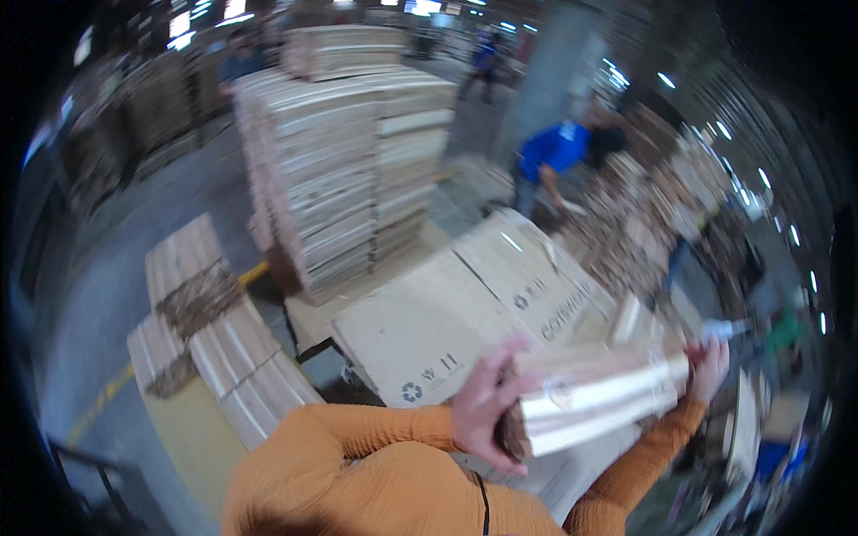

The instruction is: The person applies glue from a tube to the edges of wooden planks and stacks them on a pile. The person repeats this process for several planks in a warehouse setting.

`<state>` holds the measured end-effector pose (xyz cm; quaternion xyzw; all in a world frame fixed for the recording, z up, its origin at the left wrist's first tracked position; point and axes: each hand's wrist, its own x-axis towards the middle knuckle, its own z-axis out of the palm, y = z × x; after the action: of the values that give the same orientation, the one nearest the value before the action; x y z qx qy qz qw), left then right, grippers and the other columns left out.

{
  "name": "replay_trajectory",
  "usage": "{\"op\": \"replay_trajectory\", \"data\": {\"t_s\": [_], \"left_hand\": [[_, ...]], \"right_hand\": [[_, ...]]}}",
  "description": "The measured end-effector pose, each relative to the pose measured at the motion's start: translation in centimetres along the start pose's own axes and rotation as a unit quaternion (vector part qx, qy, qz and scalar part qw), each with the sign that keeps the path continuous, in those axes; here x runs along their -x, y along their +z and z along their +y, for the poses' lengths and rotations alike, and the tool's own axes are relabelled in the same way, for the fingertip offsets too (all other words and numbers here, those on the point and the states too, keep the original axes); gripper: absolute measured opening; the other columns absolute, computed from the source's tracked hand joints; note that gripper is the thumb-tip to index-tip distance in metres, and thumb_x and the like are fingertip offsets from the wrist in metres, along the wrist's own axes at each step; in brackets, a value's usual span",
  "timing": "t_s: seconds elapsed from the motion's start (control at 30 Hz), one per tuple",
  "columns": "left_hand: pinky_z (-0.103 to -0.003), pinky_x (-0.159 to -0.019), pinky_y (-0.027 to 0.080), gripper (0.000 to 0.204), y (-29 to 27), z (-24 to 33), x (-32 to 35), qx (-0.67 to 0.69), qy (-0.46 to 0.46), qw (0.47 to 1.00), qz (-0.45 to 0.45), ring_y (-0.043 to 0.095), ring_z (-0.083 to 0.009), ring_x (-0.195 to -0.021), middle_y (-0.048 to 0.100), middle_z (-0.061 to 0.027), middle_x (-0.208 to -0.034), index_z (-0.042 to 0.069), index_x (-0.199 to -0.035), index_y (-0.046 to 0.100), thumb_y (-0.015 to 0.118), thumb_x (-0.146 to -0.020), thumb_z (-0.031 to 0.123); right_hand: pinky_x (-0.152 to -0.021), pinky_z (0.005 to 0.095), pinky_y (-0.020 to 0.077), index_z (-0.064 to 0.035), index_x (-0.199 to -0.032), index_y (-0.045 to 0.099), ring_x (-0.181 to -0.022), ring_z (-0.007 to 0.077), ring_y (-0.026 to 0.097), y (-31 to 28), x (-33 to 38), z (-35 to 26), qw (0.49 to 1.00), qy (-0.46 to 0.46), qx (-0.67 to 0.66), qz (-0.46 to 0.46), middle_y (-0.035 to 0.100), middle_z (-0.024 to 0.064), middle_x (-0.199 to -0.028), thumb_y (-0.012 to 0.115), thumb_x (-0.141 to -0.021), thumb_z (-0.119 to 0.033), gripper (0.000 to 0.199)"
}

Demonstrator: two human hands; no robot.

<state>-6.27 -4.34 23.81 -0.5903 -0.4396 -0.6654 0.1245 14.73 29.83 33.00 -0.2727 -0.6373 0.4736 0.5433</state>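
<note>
Between my two hands is a pale, block-shaped bundle of long flat pieces [599, 402], wood or cardboard; blur hides which. My left hand [490, 406] grips its left end with the fingers spread around the edge. At the far right end, my right hand [709, 368] is wrapped round the bundle. It is held tilted, right end higher, over a large flat cardboard sheet [429, 330] with printed marks. Whether the bundle touches the sheet I cannot tell.
A tall stack of similar bundles [340, 170] stands behind the cardboard. Several more bundles [237, 344] lie at the left. A person in a blue shirt [554, 152] bends beside a heap of loose pale pieces [626, 223]. A pillar [554, 67] rises behind.
</note>
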Motion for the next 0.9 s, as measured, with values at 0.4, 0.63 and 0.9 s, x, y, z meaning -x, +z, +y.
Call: {"op": "replay_trajectory", "data": {"t_s": [0.4,0.63,0.9], "left_hand": [[-0.056,-0.101,0.026,0.074,-2.8,-2.3,-2.9,0.04,0.247,0.967,-0.058,0.038,-0.0335,-0.117,0.044,-0.0159,-0.115,0.0,-0.116,0.042,0.056,-0.073,0.058],[-0.045,-0.094,0.036,0.065,-0.5,2.2,-8.7,0.645,0.095,0.444,-0.614,0.051,-0.034,-0.113,0.055,-0.0185,-0.117,-0.005,-0.113,0.055,0.056,-0.08,0.051],[-0.051,-0.102,0.02,0.072,-2.0,3.4,-7.4,0.579,0.138,0.481,-0.644,0.036,-0.0372,-0.125,0.039,-0.023,-0.133,-0.005,-0.124,0.044,0.036,-0.087,0.056]], "right_hand": [[-0.06,0.0294,0.0525,0.0023,-0.089,0.051,-0.064,0.0213,0.064,0.3,-0.6,0.9,0.988,-0.098,0.089,0.08,0.063,0.0148,-0.072,0.05,-0.09,-0.022,0.024],[-0.05,0.0305,0.0526,0.0004,-0.089,0.051,-0.053,0.0194,0.059,2.5,-0.1,0.8,0.988,-0.121,-0.038,0.084,0.059,0.0117,-0.067,0.046,-0.091,-0.023,0.024],[-0.06,0.0315,0.0519,0.0015,-0.09,0.053,-0.064,0.0221,0.063,2.1,-0.9,2.2,0.996,-0.085,0.017,0.016,0.063,0.0154,-0.078,0.052,-0.089,-0.023,0.025]]}}
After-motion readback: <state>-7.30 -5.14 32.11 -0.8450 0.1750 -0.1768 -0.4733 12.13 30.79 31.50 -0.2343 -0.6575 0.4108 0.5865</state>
